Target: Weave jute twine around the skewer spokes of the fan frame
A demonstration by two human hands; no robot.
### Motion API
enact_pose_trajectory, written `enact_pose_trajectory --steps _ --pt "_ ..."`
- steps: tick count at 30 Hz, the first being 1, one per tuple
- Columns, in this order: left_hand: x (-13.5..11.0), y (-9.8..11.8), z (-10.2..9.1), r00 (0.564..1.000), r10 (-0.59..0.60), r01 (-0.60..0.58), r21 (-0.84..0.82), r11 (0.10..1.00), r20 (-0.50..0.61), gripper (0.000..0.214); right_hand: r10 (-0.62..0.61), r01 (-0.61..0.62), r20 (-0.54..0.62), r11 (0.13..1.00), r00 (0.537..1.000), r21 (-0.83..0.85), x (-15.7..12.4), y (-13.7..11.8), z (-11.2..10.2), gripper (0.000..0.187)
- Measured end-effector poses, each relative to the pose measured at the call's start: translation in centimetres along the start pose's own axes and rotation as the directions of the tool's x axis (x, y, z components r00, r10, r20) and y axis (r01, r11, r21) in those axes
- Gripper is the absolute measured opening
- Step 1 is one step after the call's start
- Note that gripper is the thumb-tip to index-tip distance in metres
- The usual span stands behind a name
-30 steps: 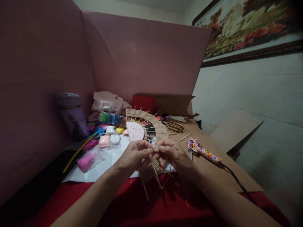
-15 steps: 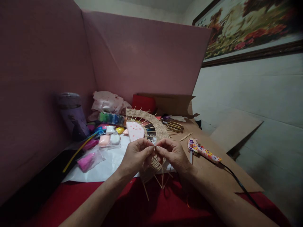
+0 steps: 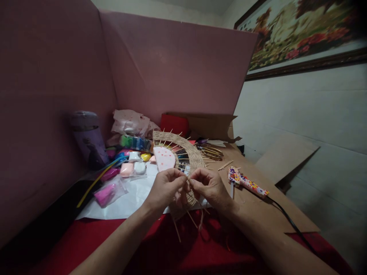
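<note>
With left hand (image 3: 166,188) and right hand (image 3: 211,187) both pinching, apparently on jute twine (image 3: 201,220), tension evenly against the woven half-ring (image 3: 196,156).

Head view, 1: looks from above the forearms (image 3: 120,233), facing forward and down; left hand (image 3: 166,188) and right hand (image 3: 211,189) near, low centre; panel (image 3: 177,68) beyond.
</note>
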State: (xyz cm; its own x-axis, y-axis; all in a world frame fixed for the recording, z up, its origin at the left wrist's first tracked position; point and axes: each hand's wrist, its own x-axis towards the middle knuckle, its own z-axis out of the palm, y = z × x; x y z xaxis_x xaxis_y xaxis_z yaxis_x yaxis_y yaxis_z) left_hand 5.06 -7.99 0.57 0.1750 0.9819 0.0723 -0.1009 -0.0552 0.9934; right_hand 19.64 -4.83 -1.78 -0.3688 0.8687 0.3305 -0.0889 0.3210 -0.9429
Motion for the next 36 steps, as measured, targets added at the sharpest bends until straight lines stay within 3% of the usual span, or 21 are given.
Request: enact_pose_trajectory --steps 9,15,36 --pt "-0.07 -0.22 -0.25 1.000 -0.016 0.017 -0.073 0.997 0.016 0.021 -0.016 0.016 -0.006 1.000 1.000 -0.005 -0.11 -0.22 -0.20 0.021" --pt "-0.05 -0.05 0.04 0.999 -0.037 0.036 -0.039 0.999 -0.011 0.022 -0.117 0.108 -0.047 0.983 0.992 -0.150 -0.37 -0.23 0.14 0.018" --pt "0.03 0.21 0.20 0.999 -0.038 0.036 -0.064 0.997 -0.027 0.025 -0.009 0.009 -0.007 1.000 1.000 -0.029 -0.21 0.03 0.03 0.020"
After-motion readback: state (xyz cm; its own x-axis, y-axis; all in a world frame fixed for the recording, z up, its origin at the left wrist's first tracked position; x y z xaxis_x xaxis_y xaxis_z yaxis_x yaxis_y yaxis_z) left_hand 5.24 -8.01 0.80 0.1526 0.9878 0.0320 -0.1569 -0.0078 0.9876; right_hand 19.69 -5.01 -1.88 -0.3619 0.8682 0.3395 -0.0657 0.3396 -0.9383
